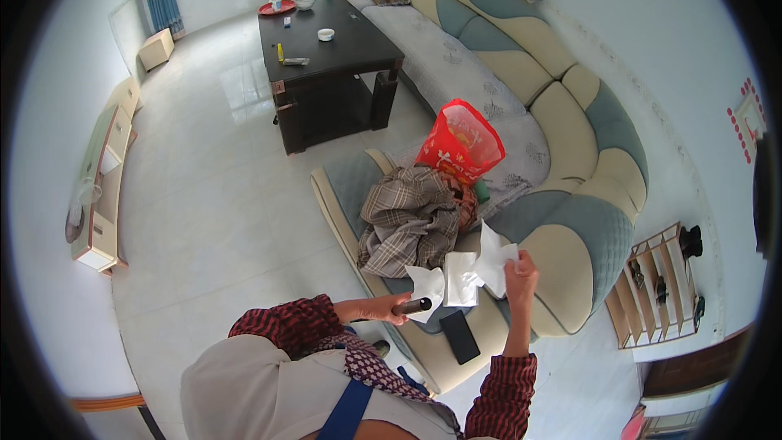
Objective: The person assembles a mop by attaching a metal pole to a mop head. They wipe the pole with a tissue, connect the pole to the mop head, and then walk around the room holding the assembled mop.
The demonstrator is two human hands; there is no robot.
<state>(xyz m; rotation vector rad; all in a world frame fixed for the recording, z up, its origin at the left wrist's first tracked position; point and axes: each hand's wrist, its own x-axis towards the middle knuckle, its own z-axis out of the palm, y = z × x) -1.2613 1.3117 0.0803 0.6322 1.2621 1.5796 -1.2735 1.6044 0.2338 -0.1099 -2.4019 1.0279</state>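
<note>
Head view: dark cylinder (413,306) gripped in closed fingers of left hand (376,308), second white sheet (428,288) just beside it; white sheet (494,262) pinched in closed fingers of right hand (522,277). White packet (461,281) seen between hands, over sofa (562,273), contact unclear; plaid cloth (411,212) heaped beyond, black phone (460,338) laid nearer the body.

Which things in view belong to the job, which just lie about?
Likely job:
- dark cylindrical stick, left hand
- thin white sheet, right hand
- white glossy rectangular item, between

Lying about:
- flat black phone-like rectangle
- rumpled brown plaid cloth
- red plastic bag
</note>
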